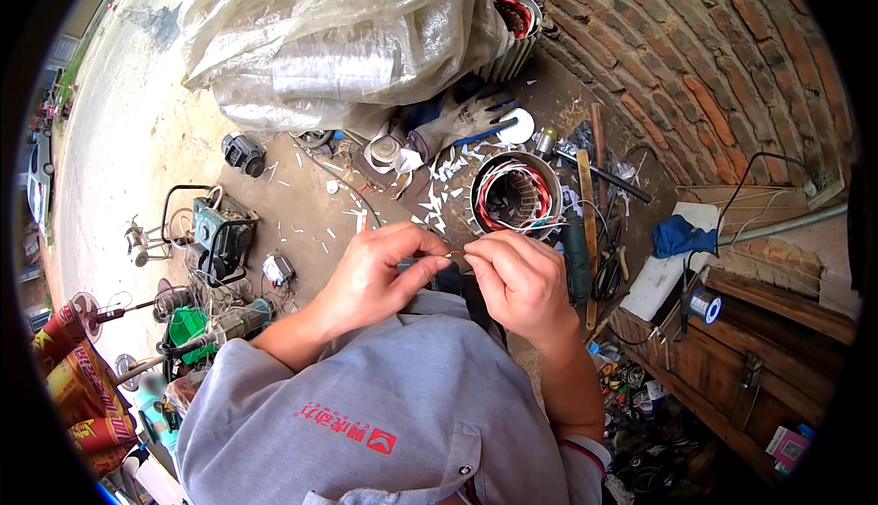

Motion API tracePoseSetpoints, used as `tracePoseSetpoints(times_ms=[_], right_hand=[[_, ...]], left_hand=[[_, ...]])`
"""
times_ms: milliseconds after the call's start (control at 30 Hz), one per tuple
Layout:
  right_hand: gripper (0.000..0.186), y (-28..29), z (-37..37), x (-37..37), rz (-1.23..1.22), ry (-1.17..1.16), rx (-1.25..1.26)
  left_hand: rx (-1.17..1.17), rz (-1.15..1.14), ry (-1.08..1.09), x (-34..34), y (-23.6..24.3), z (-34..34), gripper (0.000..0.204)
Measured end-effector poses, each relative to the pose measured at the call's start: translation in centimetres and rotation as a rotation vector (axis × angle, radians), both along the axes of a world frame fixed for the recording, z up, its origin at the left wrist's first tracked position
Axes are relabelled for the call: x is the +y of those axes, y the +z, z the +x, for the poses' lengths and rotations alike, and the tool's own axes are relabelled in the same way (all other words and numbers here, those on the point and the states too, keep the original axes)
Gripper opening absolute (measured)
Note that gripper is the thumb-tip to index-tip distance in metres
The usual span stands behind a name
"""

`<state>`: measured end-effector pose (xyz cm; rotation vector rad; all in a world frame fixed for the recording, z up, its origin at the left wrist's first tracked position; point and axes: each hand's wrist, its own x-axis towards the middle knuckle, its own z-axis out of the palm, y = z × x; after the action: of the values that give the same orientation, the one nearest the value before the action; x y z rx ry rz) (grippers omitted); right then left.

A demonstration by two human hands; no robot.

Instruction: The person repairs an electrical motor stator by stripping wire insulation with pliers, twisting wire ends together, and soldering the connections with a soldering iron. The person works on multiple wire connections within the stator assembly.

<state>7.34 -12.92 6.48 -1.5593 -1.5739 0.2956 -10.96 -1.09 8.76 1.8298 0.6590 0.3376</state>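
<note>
The left hand [380, 272] pinches a thin wire [456, 252] between thumb and forefinger. The wire's visible section bridges the narrow gap between fingertips. The right hand [523, 281] pinches its other side, near a wound stator [529, 196].

Both arms bent, hands brought close together in front of the torso, just apart. Left forearm [293, 331], bare, slants inward and up to the left wrist [337, 306]; left hand [384, 265] back upward, thumb [422, 273] and index finger pinched at the tips. Right forearm [572, 381], also bare, rises steeply; right hand [529, 284] angled inward, fingers curled, thumb [485, 274] pressed toward the index finger. Pinched fingertips face each other across a narrow gap.
</note>
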Motion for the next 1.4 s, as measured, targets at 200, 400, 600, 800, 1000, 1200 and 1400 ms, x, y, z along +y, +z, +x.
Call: tracePoseSetpoints(times_ms=[200,400,600,800,1000,1200,1400], right_hand=[[0.013,0.5,-0.1,-0.1,-0.077,0.065,-0.133],[0.013,0.3,0.3,0.4,-0.018,-0.011,-0.01],[0.013,-0.4,0.8,0.6,-0.051,0.081,-0.003],[0.014,-0.2,0.8,0.8,-0.06,0.074,-0.025],[0.013,-0.8,0.3,1.0,-0.087,0.106,-0.007],[0.015,-1.7,2.1,0.6,-0.072,0.062,0.047],[0.012,-1.8,1.3,0.7,-0.112,0.05,0.024]], left_hand=[[-0.016,0.163,-0.031,0.1,-0.5,0.1,0.009],[0.042,0.316,-0.092,1.1,-0.5,-0.2,0.008],[0.09,0.346,-0.125,1.4,-0.2,-0.2,0.009],[0.032,0.394,-0.128,1.1,-0.4,0.5,0.009],[0.02,0.365,-0.147,0.9,-1.1,0.6,0.01],[0.048,0.294,-0.093,1.2,-1.1,0.5,0.009],[0.081,0.342,-0.152,1.1,-0.3,1.1,0.01]])
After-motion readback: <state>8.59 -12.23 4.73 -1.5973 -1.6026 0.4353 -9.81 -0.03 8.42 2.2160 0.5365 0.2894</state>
